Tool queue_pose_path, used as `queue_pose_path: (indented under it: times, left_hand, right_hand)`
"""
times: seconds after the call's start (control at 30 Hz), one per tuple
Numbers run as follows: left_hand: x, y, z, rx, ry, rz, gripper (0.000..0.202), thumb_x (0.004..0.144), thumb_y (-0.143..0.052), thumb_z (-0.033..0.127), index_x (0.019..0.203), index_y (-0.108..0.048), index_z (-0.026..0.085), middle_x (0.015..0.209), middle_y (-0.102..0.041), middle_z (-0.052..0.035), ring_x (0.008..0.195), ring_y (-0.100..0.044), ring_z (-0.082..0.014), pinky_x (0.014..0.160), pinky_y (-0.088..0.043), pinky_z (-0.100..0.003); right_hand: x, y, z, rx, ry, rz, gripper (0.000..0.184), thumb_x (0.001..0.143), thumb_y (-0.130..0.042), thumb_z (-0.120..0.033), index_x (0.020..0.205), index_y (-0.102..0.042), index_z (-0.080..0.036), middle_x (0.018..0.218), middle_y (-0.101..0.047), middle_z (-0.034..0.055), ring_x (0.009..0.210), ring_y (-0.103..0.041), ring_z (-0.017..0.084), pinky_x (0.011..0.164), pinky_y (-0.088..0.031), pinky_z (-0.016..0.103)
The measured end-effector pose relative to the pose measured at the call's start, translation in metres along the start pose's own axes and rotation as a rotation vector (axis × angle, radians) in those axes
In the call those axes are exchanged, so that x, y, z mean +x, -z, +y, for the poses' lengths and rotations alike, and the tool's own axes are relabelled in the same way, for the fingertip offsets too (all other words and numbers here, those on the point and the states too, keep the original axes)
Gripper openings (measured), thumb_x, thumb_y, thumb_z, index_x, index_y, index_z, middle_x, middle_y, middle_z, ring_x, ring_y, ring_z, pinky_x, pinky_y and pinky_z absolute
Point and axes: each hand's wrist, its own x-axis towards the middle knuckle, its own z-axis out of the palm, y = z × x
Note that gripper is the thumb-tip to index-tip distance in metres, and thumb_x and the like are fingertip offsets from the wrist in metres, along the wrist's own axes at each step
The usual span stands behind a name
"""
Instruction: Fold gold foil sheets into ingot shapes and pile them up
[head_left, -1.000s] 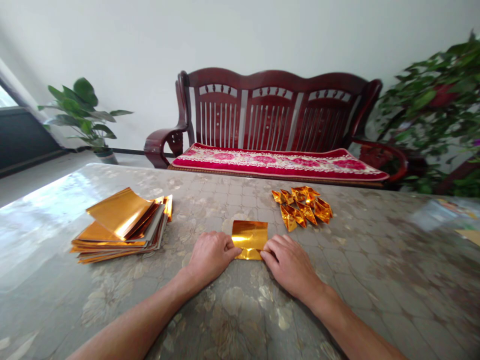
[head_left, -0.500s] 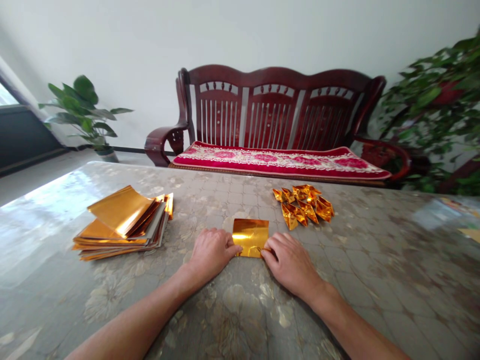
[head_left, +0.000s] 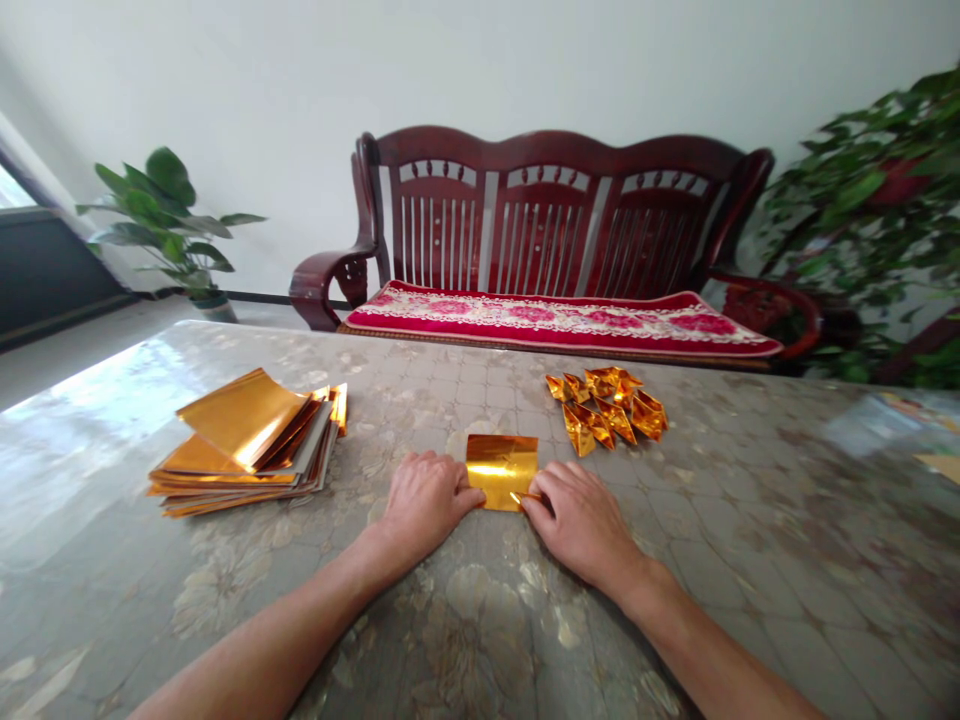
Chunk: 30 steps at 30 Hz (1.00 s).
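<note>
Gold shiny foil-paper rectangle point(head_left: 501, 466): left hand point(head_left: 426, 495) pinches its near-left corner, right hand point(head_left: 579, 512) its near-right (contact partly hidden); uneven pull might tear it.

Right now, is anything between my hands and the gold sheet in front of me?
Nothing visible: your left hand and right hand touch the gold sheet near its closest corners. The folded pieces lie beyond, rightward; the paper stack is off left.
</note>
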Motion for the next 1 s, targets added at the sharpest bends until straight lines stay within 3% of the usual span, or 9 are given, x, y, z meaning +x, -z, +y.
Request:
queue_pose_path:
  times: [0.53, 0.73, 0.83, 1.0]
  left_hand:
    - [-0.002, -0.002, -0.001, 0.016, -0.028, -0.012, 0.029, 0.087, -0.064, 0.048, 0.078, -0.067, 0.021, 0.085, -0.069, -0.0061, 0.088, -0.061, -0.0257, 0.077, -0.036, -0.034]
    - [-0.010, -0.004, 0.003, 0.018, -0.079, 0.150, 0.024, 0.087, -0.068, 0.040, 0.105, -0.062, 0.024, 0.109, -0.062, -0.0043, 0.101, -0.055, -0.0257, 0.085, -0.038, -0.037]
    - [-0.013, -0.007, 0.006, 0.026, -0.196, 0.168, 0.014, 0.093, -0.061, 0.031, 0.107, -0.063, 0.028, 0.116, -0.060, -0.0024, 0.106, -0.052, -0.0244, 0.089, -0.038, -0.038]
    - [-0.017, -0.013, 0.012, 0.106, -0.364, 0.095, 0.010, 0.097, -0.055, 0.030, 0.095, -0.063, 0.024, 0.097, -0.064, -0.0022, 0.095, -0.055, -0.0225, 0.085, -0.040, -0.038]
  right_hand:
    - [-0.001, 0.001, 0.000, -0.003, -0.012, -0.012, 0.018, 0.089, -0.062, -0.027, 0.073, -0.055, -0.022, 0.081, -0.060, 0.0022, 0.078, -0.052, 0.020, 0.068, -0.033, 0.032]
    - [-0.001, 0.005, 0.001, 0.046, -0.031, 0.048, 0.010, 0.086, -0.066, -0.029, 0.090, -0.059, -0.023, 0.091, -0.061, 0.0037, 0.088, -0.055, 0.023, 0.074, -0.037, 0.033]
    - [-0.002, 0.008, -0.003, -0.007, 0.074, 0.054, 0.006, 0.092, -0.061, -0.026, 0.097, -0.062, -0.023, 0.094, -0.061, 0.0051, 0.091, -0.053, 0.024, 0.077, -0.035, 0.035]
    - [-0.004, 0.008, -0.008, -0.015, 0.345, -0.010, 0.021, 0.101, -0.046, -0.023, 0.104, -0.067, -0.026, 0.088, -0.062, 0.0035, 0.084, -0.051, 0.020, 0.074, -0.032, 0.034]
